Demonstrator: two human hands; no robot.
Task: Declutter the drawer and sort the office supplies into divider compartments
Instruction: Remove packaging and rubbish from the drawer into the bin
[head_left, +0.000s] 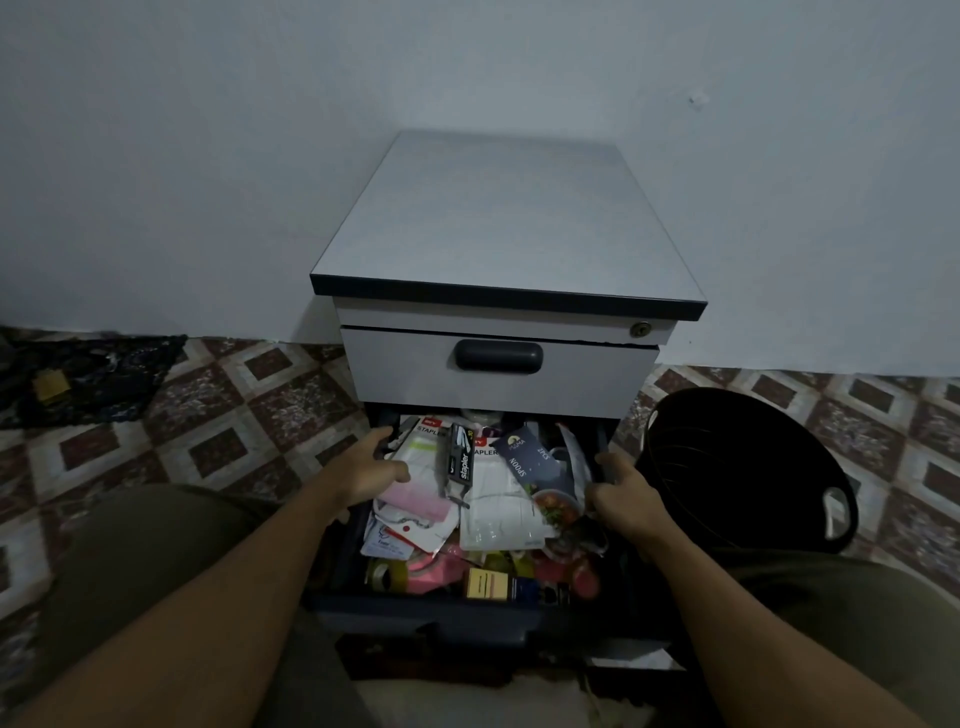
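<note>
Open lower drawer (467, 609) of the cabinet (498, 218), seen from above. I see my left hand (363, 467) at the drawer's left edge, fingers nearly straight along the wall top, thumb spread over a pink packet (415, 501); it grips nothing. My right hand (621, 493) is at the right edge, fingers curled round the drawer wall, thumb up along it. Office clutter fills the drawer: a black stapler box (464, 457) near the rear, a tape roll (382, 574) in the front left corner.

Black box (462, 460): "stapler"; white pack (498, 501): "STAPLER"; blue pack (530, 460): "SPOON".
</note>
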